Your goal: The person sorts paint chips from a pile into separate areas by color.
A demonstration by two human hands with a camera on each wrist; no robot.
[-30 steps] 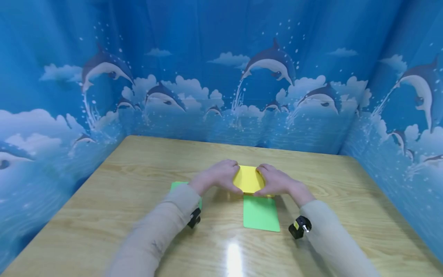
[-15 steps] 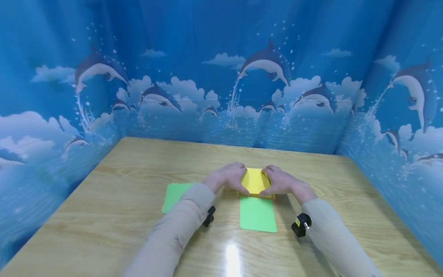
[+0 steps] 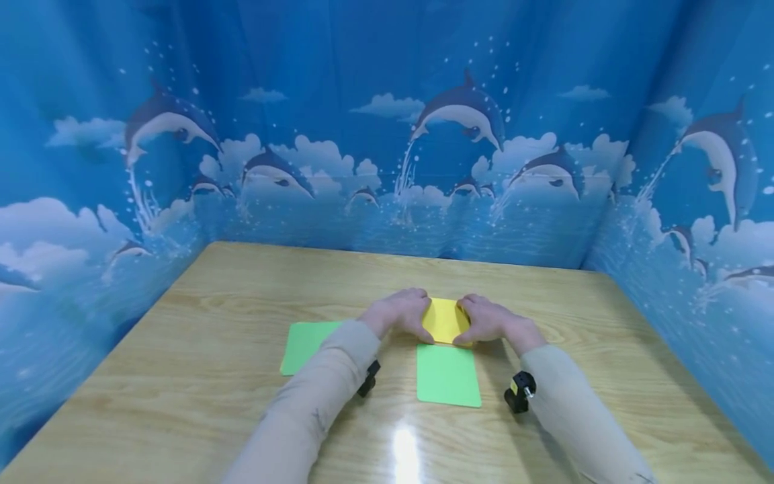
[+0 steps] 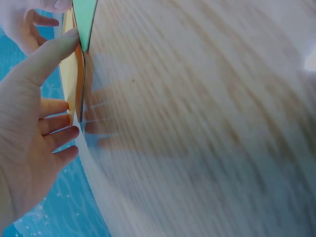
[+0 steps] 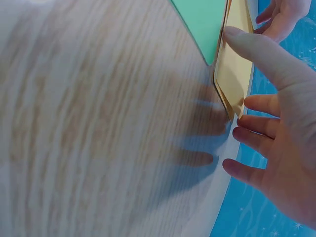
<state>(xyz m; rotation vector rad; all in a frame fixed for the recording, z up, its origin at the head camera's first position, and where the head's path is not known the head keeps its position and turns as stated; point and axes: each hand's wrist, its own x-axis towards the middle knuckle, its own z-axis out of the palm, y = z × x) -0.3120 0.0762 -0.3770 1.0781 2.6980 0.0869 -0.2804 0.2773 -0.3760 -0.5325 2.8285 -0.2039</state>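
Observation:
In the head view a yellow square card (image 3: 444, 323) lies between both hands. An orange-yellow layer shows under it in the wrist views, and its front edge meets a green card (image 3: 448, 376). My left hand (image 3: 406, 314) holds its left side, thumb at the near left corner (image 4: 73, 37) and fingers toward the far side. Mirroring this, my right hand (image 3: 487, 320) holds the right side, with the thumb at the front edge and the fingers spread beyond the card (image 5: 236, 64). The hands cover the card's side edges in the head view.
A second green card (image 3: 304, 344) lies to the left, partly hidden by the left sleeve (image 3: 314, 396). All of it is on a wood-grain table (image 3: 199, 376). Blue dolphin-print curtains (image 3: 387, 134) stand round the table's back and sides.
The yellow card has come down and now lies flatter, level with the layer beneath. Both hands moved down with it. The left arm shifted right, uncovering more of the left green card.

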